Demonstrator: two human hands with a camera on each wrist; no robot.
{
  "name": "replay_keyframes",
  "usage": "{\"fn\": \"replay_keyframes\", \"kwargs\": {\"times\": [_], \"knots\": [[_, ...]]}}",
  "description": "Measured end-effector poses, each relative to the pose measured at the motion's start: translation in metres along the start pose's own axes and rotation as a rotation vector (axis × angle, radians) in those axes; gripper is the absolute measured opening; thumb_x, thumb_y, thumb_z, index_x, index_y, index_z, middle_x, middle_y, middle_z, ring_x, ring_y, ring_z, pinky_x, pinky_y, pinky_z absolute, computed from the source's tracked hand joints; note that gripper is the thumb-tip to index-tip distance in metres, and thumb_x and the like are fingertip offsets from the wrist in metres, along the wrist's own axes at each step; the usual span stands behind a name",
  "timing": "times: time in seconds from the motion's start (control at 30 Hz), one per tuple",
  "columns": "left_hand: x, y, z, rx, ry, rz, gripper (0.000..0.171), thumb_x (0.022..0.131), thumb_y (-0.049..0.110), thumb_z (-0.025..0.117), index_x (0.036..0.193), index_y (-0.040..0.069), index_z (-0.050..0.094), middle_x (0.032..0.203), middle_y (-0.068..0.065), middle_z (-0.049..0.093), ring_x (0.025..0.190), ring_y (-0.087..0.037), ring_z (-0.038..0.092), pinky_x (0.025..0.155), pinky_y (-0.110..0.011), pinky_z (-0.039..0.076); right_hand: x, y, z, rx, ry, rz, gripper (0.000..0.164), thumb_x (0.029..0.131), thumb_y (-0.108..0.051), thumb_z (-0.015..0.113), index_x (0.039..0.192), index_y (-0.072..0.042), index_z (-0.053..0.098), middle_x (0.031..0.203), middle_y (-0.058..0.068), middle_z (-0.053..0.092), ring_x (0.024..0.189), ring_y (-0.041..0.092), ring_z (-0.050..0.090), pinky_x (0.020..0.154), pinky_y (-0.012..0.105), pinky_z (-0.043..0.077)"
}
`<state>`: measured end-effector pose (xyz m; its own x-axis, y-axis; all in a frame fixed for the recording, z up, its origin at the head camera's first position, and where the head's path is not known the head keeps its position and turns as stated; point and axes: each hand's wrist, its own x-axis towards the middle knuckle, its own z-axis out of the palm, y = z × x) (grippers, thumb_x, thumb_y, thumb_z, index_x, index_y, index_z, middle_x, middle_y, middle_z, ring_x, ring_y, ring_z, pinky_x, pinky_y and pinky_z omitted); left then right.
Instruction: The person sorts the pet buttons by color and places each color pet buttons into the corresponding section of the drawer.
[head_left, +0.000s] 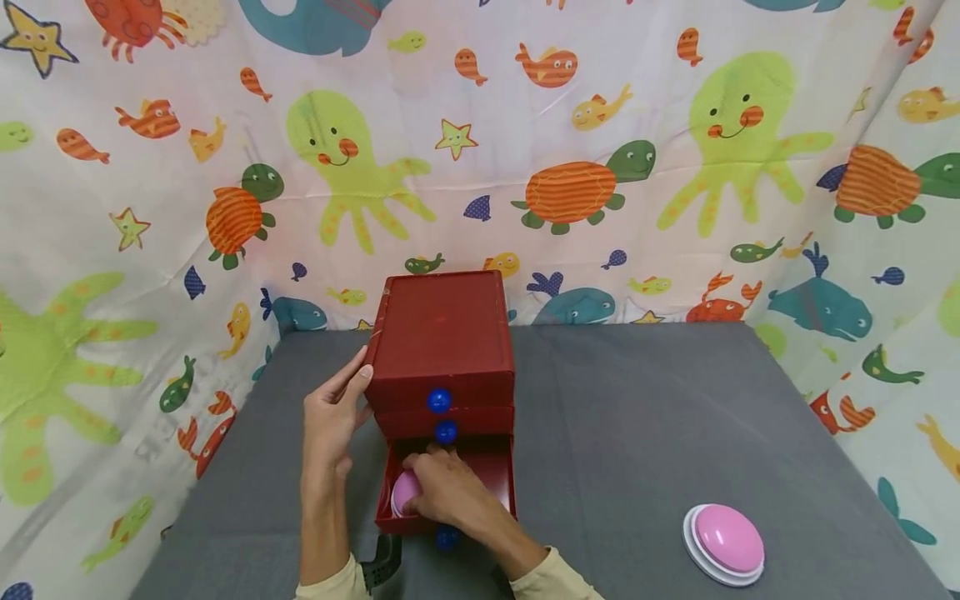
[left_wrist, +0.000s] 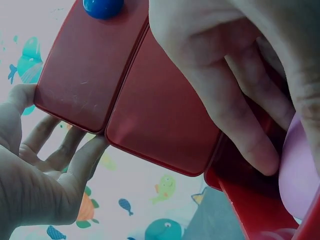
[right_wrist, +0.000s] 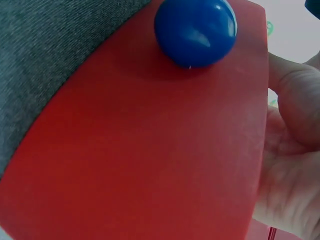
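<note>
A red drawer cabinet with blue knobs stands on the grey cloth, its bottom drawer pulled out. Inside that drawer, at the left, lies a pink push button with a white base, partly covered by fingers. My right hand reaches in and grips its dome; in the left wrist view the fingertips meet the pink dome. Against the cabinet's left side, my left hand rests with fairly straight fingers, touching the upper drawers' edges. The right wrist view is filled by a red drawer front and blue knob.
A second pink push button on a white base sits at the front right of the grey cloth. Behind and beside the surface hangs a white curtain printed with sea animals. A black strap-like piece shows by my left wrist.
</note>
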<state>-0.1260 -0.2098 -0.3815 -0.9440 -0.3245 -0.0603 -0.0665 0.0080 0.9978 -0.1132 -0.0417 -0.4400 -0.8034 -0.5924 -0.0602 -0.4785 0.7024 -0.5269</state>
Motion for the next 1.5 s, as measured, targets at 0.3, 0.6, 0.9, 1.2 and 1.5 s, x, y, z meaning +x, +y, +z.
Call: {"fn": "replay_keyframes", "kwargs": {"times": [0.3,0.6,0.9,1.2,1.5], "knots": [[0.000,0.000,-0.001,-0.003,0.015,0.005,0.051,0.101,0.045,0.067,0.149,0.029,0.060,0.157,-0.002,0.056,0.135,-0.020,0.055,0.109,-0.051,0.051,-0.005,0.002,-0.004,0.020,-0.056,-0.028,0.033,0.100,-0.021,0.069,0.132,-0.015,0.071,0.123,0.003,0.074,0.105,0.017,0.067,0.094,0.037,0.061],[-0.001,0.002,0.001,0.007,0.015,-0.004,0.051,0.101,0.046,0.067,0.149,0.030,0.059,0.159,-0.004,0.054,0.138,-0.024,0.054,0.111,-0.054,0.050,-0.029,0.007,-0.011,0.012,0.053,-0.060,0.029,0.100,-0.022,0.069,0.128,-0.014,0.072,0.124,0.003,0.072,0.106,0.018,0.067,0.096,0.035,0.060],[0.000,0.004,0.000,0.000,0.018,-0.013,0.051,0.100,0.047,0.068,0.148,0.031,0.060,0.159,-0.002,0.055,0.138,-0.021,0.053,0.113,-0.053,0.050,-0.066,0.013,-0.040,0.103,0.280,0.020,0.018,0.095,-0.010,0.071,0.111,-0.012,0.078,0.101,0.002,0.075,0.078,0.007,0.061,0.072,0.026,0.061],[0.000,0.003,0.001,0.004,0.014,-0.022,0.052,0.100,0.046,0.067,0.149,0.031,0.059,0.160,-0.002,0.054,0.140,-0.022,0.052,0.113,-0.052,0.049,-0.099,0.047,-0.058,0.009,0.449,0.098,0.021,0.087,0.004,0.069,0.101,-0.010,0.077,0.095,0.003,0.073,0.072,0.008,0.059,0.060,0.021,0.049],[-0.003,0.003,-0.001,0.000,0.002,0.007,0.051,0.102,0.045,0.065,0.150,0.029,0.058,0.160,-0.004,0.053,0.141,-0.021,0.052,0.115,-0.054,0.048,-0.135,0.104,-0.071,-0.164,0.424,0.298,0.035,0.079,-0.005,0.084,0.114,-0.010,0.076,0.106,0.013,0.073,0.093,0.036,0.069,0.074,0.054,0.057]]}}
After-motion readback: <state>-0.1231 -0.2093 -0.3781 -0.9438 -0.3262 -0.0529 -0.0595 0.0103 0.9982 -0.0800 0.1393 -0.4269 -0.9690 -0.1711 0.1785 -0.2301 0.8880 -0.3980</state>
